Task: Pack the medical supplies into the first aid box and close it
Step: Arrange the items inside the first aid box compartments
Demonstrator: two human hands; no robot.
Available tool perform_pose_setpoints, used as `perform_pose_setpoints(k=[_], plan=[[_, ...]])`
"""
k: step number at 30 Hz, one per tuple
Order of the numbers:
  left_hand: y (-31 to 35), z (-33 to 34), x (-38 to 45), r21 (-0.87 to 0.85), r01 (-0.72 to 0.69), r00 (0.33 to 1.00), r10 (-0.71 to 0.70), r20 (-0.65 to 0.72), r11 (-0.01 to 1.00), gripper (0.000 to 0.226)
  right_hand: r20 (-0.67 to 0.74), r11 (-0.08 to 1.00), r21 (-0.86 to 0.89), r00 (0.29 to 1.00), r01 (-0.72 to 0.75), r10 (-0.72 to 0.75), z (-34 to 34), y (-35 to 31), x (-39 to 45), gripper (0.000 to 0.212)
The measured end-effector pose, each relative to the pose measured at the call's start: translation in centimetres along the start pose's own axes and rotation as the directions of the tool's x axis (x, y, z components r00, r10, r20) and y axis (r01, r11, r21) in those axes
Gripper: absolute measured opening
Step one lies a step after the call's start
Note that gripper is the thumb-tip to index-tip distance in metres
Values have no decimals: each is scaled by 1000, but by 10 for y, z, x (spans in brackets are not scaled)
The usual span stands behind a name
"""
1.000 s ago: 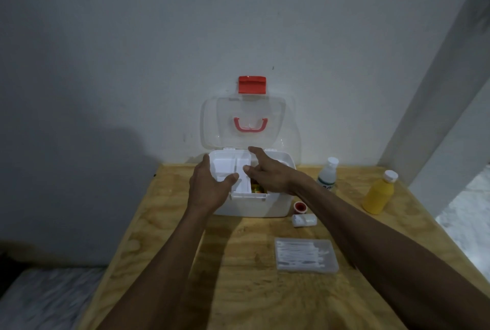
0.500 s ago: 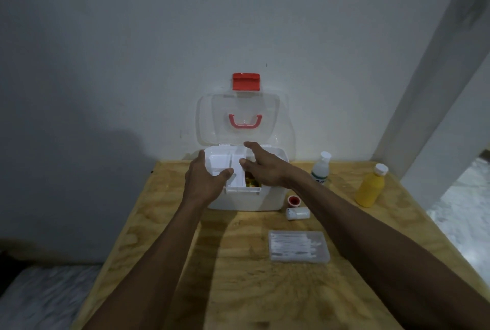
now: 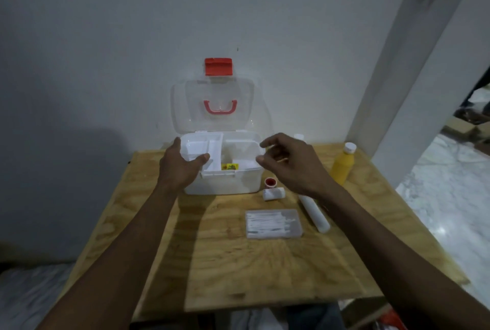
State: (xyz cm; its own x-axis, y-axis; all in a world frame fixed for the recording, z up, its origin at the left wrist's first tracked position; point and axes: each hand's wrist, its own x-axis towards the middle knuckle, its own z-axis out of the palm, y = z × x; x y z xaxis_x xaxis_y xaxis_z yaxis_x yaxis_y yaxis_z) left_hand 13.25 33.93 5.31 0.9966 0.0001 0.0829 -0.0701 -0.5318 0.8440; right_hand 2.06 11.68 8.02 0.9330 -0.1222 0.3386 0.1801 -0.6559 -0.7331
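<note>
Left hand [image 3: 183, 168] is gripping the white tray [image 3: 204, 149] that sits in the top of the first aid box [image 3: 222, 168], thumb hooked over the tray's front edge. Right hand [image 3: 289, 162] hovers just over the box's right side, fingers loosely curled, holding nothing.

The box sits at the table's [image 3: 212, 263] back edge against the wall, its clear lid [image 3: 214, 107] standing straight up with the red latch [image 3: 218, 66] on top. Something small and yellow [image 3: 229, 166] is already down inside, can't tell what.

So barely started, I'd say. Still out on the table: a little red-topped pot [image 3: 270, 182] and a small white roll [image 3: 274, 194] just by the box's front right corner, a flat clear case of cotton swabs [image 3: 273, 223] toward the middle, a long white tube [image 3: 315, 213] beside it, a yellow bottle [image 3: 343, 164] near the right edge, and a white bottle [image 3: 299, 136] mostly hidden behind the right hand. All of that has to go in, then the lid comes down and latches.
</note>
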Motion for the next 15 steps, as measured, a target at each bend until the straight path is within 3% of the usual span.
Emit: perform_pose_setpoints(k=[7,15], plan=[[3,0,-4,48,-19,1000,19,2,999,76,226,968,-242,966,-72,129,1,51,-84,61],[4,0,-5,94,7,1000,-8,11,996,84,241,975,-191,958,-111,156,16,65,-103,66]])
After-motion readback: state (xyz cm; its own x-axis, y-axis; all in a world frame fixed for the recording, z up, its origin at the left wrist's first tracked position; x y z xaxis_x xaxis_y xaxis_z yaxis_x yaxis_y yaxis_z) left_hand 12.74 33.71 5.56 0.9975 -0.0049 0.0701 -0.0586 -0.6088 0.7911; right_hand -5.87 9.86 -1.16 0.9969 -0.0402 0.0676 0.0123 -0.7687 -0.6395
